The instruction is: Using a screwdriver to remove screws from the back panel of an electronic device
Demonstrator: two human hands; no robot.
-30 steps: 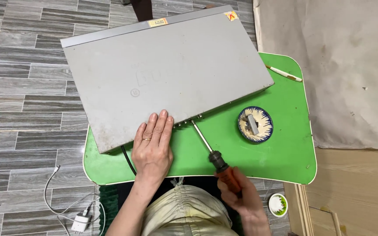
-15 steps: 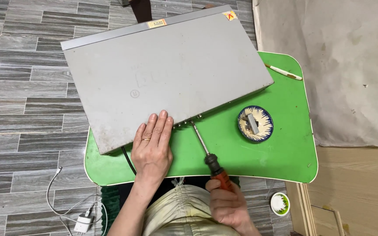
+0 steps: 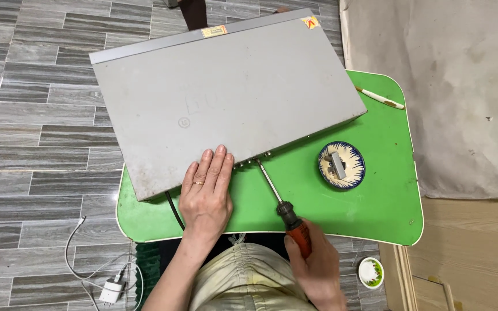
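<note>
Our left hand point(image 3: 206, 193) presses flat, bracing the wide grey metal case point(image 3: 220, 98) on the green tabletop point(image 3: 387, 201); our right hand point(image 3: 318, 268) grips the orange-handled screwdriver point(image 3: 280, 207), tip at the case's near edge, beside a blue-rimmed dish point(image 3: 341, 165).

A blue-rimmed dish point(image 3: 342, 165) holding small metal parts sits on the green tabletop point(image 3: 376, 213). A white pen point(image 3: 380, 98) lies near its far edge. A white charger point(image 3: 111, 290) with its cable rests on the grey tiled floor point(image 3: 30, 115).

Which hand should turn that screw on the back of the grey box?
Probably the right hand: it grips the screwdriver, whose tip sits at the grey box's rear edge. The left hand lies flat on the box.
</note>
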